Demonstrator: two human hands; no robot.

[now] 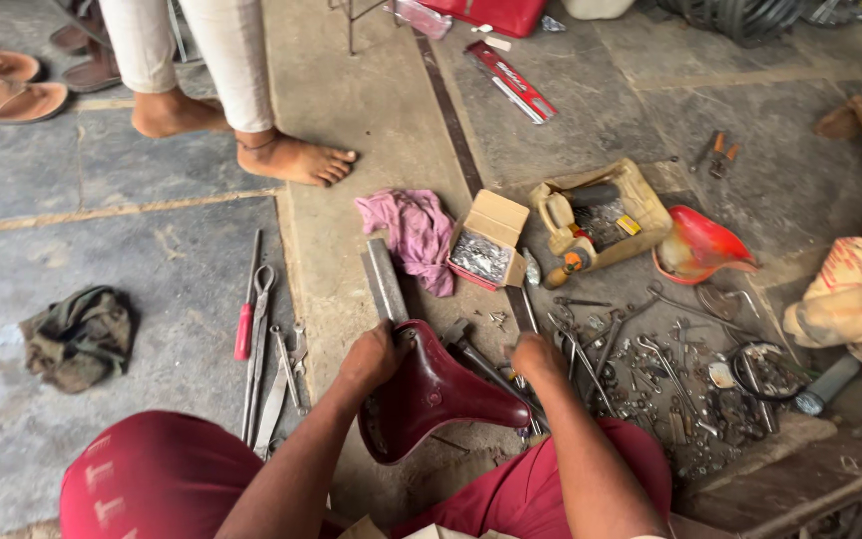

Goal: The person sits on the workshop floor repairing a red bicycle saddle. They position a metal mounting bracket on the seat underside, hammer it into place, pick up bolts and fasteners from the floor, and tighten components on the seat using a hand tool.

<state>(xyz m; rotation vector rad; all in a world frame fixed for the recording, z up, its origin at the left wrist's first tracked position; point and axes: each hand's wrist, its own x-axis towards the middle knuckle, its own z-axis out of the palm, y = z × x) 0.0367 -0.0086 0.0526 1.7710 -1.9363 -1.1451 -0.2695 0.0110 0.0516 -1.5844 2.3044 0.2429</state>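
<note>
The left hand [371,357] is clenched over the wide rear edge of a dark red bicycle saddle [429,395], fingers wrapped around its rim, holding it tilted on edge with the narrow nose pointing right. The right hand [537,357] sits just right of the saddle, fingers curled downward; whether they grasp anything I cannot tell, since they are hidden behind the knuckles. The saddle stands near the middle of the stone floor [152,260], between the person's 2 red-clad knees. Just beyond the left hand lies a flat grey metal bar [385,281], and farther off a crumpled pink rag [417,235]. To the left lie long pliers and a red-handled screwdriver [243,329], and farther left a bundled olive cloth [80,334]. Right of the right hand spreads a heap of spanners, nuts and bolts [670,379]. Beyond it stand an open cardboard box of small metal parts [487,245] and a red funnel [700,245]. At the far left stands another person's bare foot [296,158].
</note>
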